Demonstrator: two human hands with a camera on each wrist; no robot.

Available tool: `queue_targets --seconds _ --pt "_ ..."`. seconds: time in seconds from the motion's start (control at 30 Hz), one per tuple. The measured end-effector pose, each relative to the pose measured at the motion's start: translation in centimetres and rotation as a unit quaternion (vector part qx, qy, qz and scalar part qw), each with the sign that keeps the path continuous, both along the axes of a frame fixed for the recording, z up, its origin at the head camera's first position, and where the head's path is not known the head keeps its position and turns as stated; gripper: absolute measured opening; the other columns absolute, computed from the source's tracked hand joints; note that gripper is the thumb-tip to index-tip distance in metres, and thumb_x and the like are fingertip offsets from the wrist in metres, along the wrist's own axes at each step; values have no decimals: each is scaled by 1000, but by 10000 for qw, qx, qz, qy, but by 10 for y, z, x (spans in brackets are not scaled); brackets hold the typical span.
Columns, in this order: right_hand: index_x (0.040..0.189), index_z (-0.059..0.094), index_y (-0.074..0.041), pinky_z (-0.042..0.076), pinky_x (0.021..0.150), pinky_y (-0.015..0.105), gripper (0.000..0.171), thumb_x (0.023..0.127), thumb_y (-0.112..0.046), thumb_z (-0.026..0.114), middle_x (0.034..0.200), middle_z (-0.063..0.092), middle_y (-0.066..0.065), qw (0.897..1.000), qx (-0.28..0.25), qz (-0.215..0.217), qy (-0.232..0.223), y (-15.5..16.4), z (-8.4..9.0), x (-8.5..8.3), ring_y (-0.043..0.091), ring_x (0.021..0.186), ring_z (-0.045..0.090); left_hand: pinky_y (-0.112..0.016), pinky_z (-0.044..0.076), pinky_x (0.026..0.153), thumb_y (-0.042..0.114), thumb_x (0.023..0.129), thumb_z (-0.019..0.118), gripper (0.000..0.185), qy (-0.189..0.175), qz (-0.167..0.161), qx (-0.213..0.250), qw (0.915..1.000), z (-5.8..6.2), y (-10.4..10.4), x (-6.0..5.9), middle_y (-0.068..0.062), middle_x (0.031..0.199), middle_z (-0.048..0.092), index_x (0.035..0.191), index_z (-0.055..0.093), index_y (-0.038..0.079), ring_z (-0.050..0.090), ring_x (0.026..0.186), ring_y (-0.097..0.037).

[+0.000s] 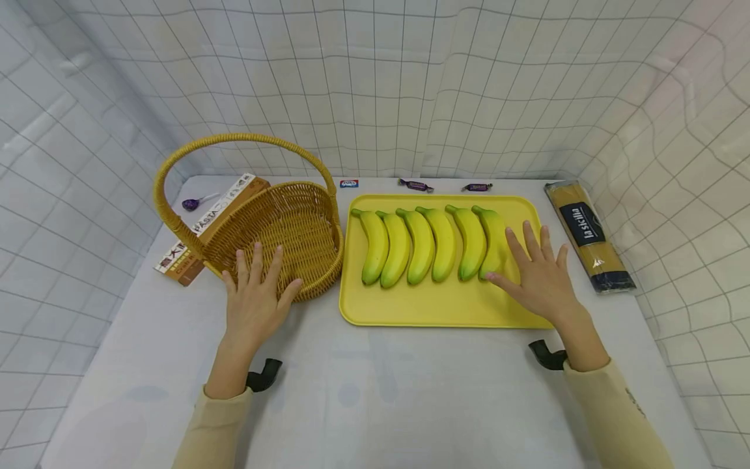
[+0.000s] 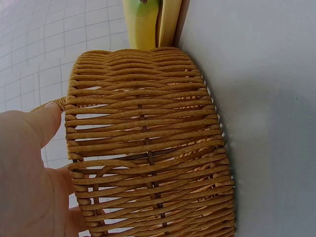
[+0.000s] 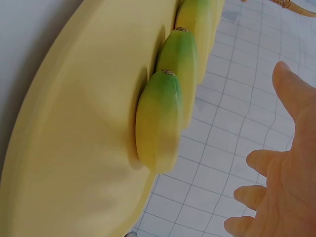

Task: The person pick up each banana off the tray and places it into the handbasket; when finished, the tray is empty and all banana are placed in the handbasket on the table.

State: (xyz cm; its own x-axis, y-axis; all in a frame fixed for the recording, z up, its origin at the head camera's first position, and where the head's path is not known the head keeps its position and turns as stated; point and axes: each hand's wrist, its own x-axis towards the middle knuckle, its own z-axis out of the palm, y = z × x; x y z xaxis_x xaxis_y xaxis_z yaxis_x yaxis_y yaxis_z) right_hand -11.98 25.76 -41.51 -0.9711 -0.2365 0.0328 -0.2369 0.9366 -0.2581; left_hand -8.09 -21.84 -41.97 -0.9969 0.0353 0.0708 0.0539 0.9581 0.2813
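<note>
- Surveying both sides, we see the left hand [image 1: 253, 305] over the near rim of the wicker basket [image 1: 293, 225] and the right hand [image 1: 539, 277] over the right end of the yellow tray [image 1: 433, 311]. Both have fingers spread, nearly straight, and grip nothing.
- We judge the step in hand to be a ready position, with nothing taken up; whether the left fingers touch the rim, we cannot tell.
- We find the six bananas [image 1: 420, 251] on the tray, between the two hands, side by side; the rightmost banana [image 1: 491, 228] is partly hidden by the right hand in the head view, though the right wrist view shows them apart.
- We trace each banana's long axis from near to far, roughly parallel with its neighbours: stems point away from the hands and slightly leftward, green tips toward the person, and the curves bulge toward the right hand's side.
- We note that the tray's long axis runs crosswise, from beside the basket to beneath the right hand.
- For picking up a banana, we judge that the move calls for lowering the right hand and closing thumb and fingers across its long axis, near the middle.
</note>
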Motion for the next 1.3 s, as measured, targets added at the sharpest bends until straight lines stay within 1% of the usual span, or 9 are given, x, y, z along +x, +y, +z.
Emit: queue_targets --seconds 0.4,0.5,0.57,0.67,0.8,0.9,1.0,1.13,1.3 --pt "158 11 -14 -2 106 76 91 91 -62 52 163 -1 21 9999 -129 -73 75 -1 -2 1 46 147 -10 -75 3 108 55 100 37 72 114 25 218 9997 0 -3 4 -20 163 1 158 15 18 -9 148 -44" --pt "158 11 -14 -2 106 76 90 92 -60 53 163 0 21 9994 -259 -105 212 -2 -3 2 46 147 -9 -74 5 109 50 101 38 69 399 189 487 9978 -1 -5 8 -19 163 4 158 16 17 -5 149 -44" --pt "158 12 -14 -1 106 76 90 92 -59 54 162 2 22 9984 -406 -132 358 -3 -4 2 46 147 -7 -72 8 110 46 102 40 67 808 376 763 9931 -2 -7 11 -21 162 11 157 19 14 3 149 -44" --pt "158 15 -14 1 106 77 88 92 -56 56 162 6 23 9961 -632 -166 587 -6 -7 2 47 147 -3 -66 17 113 37 101 46 62 1745 690 1330 9732 -6 -12 14 -22 159 22 154 29 9 17 147 -44" --pt "157 19 -12 3 105 78 87 91 -52 60 161 10 25 9926 -916 -208 767 -9 -9 2 48 147 1 -57 28 113 27 98 53 56 3070 1113 1985 9241 -7 -22 11 -24 152 36 147 41 2 33 141 -39" --pt "156 20 -11 3 106 77 87 91 -51 61 160 12 26 9905 -1058 -283 837 -10 -11 2 49 147 2 -48 35 111 27 96 53 55 3675 1470 2306 8889 -3 -31 3 -22 146 44 143 45 0 42 136 -33" --pt "156 21 -10 3 107 76 87 91 -51 61 160 13 26 9887 -1142 -352 907 -11 -13 2 48 147 3 -31 43 103 27 94 53 54 3889 1835 2541 8663 1 -39 -4 -18 141 50 142 47 2 50 127 -29" --pt "155 24 -6 5 107 76 86 90 -48 63 160 16 26 9840 -1322 -375 1130 -12 -17 1 48 147 6 -12 41 85 23 94 53 52 3831 2249 2841 8496 3 -49 -13 -14 136 54 142 48 5 55 115 -29" --pt "154 24 -5 5 110 73 85 91 -44 65 159 18 25 9744 -1766 -420 1327 -15 -20 0 47 147 8 -14 44 85 24 95 53 49 3530 2788 3431 8246 2 -61 -28 -7 136 55 142 48 11 56 114 -21"
